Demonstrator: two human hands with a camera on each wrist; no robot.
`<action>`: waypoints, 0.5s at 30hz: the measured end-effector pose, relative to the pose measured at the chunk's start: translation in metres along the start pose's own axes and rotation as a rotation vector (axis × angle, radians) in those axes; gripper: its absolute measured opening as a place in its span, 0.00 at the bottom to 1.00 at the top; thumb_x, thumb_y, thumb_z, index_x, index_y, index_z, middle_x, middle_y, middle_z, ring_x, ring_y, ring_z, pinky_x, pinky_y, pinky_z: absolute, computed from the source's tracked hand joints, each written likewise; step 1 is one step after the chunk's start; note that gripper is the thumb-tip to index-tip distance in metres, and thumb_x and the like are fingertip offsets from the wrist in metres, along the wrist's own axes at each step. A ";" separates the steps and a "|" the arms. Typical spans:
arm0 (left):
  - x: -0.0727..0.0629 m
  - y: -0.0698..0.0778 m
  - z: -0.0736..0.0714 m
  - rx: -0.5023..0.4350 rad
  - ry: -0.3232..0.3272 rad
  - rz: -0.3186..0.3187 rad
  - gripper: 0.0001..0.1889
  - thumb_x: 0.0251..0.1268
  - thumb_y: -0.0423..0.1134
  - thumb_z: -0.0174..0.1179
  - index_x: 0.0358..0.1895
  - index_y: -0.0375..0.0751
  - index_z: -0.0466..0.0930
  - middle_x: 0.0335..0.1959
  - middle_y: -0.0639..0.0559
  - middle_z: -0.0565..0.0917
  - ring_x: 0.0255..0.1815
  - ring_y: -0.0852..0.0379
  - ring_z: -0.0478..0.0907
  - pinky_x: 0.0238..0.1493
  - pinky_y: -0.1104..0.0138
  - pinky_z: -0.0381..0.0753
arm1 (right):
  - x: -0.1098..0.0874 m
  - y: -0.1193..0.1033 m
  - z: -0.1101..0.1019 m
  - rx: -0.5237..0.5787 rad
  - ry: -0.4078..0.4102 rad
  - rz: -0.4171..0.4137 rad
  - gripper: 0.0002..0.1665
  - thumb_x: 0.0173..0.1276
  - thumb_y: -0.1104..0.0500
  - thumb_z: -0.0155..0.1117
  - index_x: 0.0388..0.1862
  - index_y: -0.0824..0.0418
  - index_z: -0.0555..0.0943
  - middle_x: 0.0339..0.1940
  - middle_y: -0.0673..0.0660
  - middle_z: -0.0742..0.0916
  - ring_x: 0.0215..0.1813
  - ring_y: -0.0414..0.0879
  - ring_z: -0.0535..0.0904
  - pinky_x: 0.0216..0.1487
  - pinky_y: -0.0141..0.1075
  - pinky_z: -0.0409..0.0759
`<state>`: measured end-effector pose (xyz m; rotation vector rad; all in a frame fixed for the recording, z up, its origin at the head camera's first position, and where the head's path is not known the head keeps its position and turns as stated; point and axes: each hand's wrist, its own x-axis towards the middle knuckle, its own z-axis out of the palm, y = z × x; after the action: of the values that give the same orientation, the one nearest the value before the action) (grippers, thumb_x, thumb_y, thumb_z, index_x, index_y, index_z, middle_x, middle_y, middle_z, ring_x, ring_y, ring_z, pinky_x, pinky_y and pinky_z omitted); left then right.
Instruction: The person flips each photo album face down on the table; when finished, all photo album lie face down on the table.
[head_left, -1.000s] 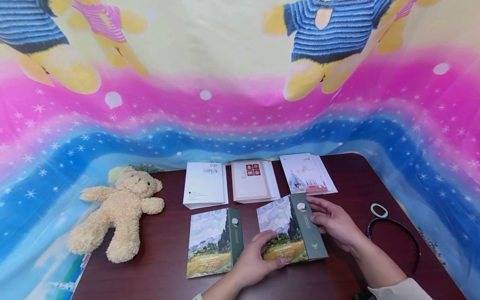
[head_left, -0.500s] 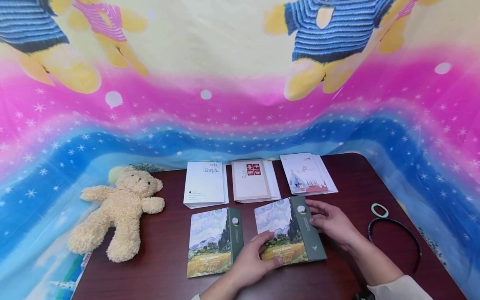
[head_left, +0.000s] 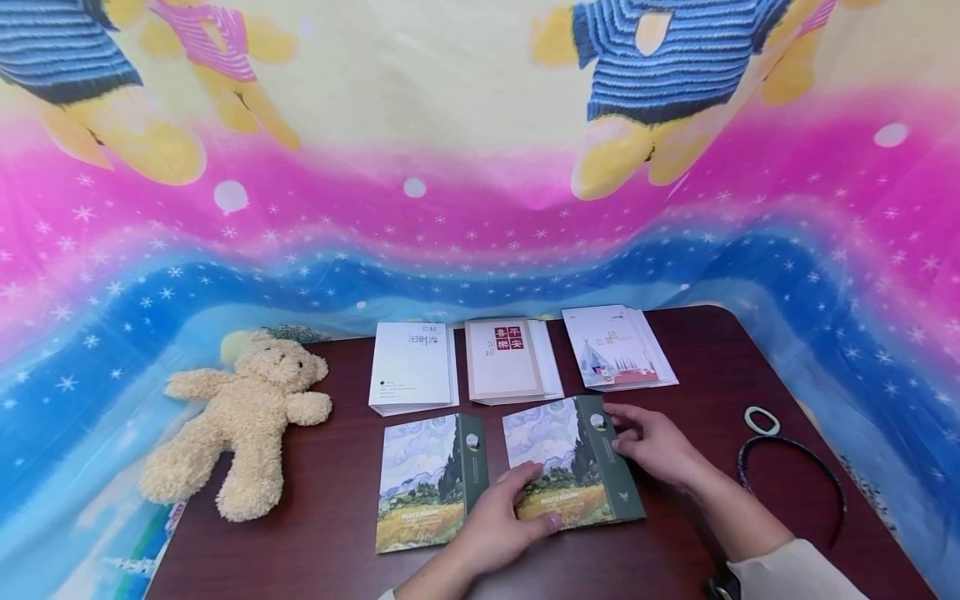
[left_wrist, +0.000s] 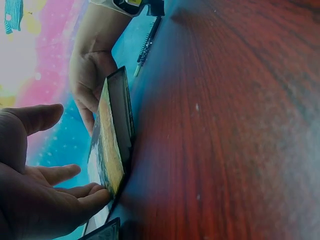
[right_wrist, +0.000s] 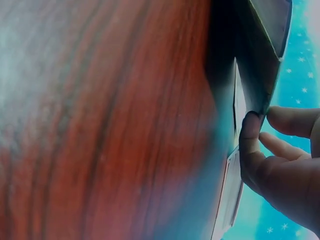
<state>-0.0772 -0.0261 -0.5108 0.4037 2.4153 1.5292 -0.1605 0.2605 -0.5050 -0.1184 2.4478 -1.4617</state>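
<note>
The right-hand photo album (head_left: 558, 454), with a painted landscape cover and a green strip (head_left: 615, 467), lies between both hands in the head view. My left hand (head_left: 498, 512) touches its left side with extended fingers. In the left wrist view those fingertips (left_wrist: 102, 196) meet the album's edge, while the thumb (left_wrist: 45, 117) stays off it. My right hand (head_left: 656, 442) pinches the edge of the green strip between thumb and finger, as the right wrist view shows. A matching photo album (head_left: 418, 479) sits to the left, its right edge partly behind the left hand.
Along the back of the table (head_left: 315, 533) stand three pale albums: a white one (head_left: 411, 367), one with red squares (head_left: 501, 371) and one with a tent drawing (head_left: 611, 354). A teddy bear (head_left: 251, 425) lies left; a pale green ring (head_left: 761, 421) and dark headband (head_left: 828, 475) lie right.
The right-hand album has shifted left, closer to its match, with both hands still at its sides. Its far end has come down from beside the tent-drawing album.
</note>
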 end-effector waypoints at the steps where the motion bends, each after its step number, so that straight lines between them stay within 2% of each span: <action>1: 0.000 0.000 -0.001 0.016 0.004 0.003 0.37 0.62 0.50 0.73 0.73 0.41 0.74 0.73 0.45 0.75 0.72 0.44 0.71 0.69 0.56 0.75 | 0.001 0.000 0.001 -0.019 -0.002 -0.004 0.36 0.69 0.72 0.65 0.75 0.71 0.69 0.62 0.70 0.81 0.50 0.52 0.84 0.42 0.36 0.85; 7: -0.003 -0.002 -0.006 0.078 0.008 0.000 0.37 0.63 0.54 0.71 0.74 0.44 0.73 0.73 0.45 0.74 0.73 0.43 0.71 0.71 0.48 0.72 | 0.003 0.001 0.005 -0.081 -0.045 -0.040 0.37 0.67 0.71 0.68 0.74 0.74 0.69 0.60 0.70 0.81 0.47 0.50 0.84 0.39 0.35 0.84; 15: -0.008 -0.001 -0.010 0.084 0.014 0.001 0.38 0.63 0.54 0.71 0.74 0.43 0.73 0.74 0.45 0.74 0.73 0.42 0.70 0.71 0.46 0.71 | 0.005 -0.004 0.012 -0.210 -0.044 -0.027 0.37 0.66 0.68 0.71 0.73 0.73 0.72 0.57 0.65 0.84 0.43 0.46 0.82 0.37 0.35 0.82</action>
<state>-0.0736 -0.0377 -0.5065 0.4123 2.4964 1.4399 -0.1627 0.2478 -0.5081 -0.2249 2.5660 -1.1955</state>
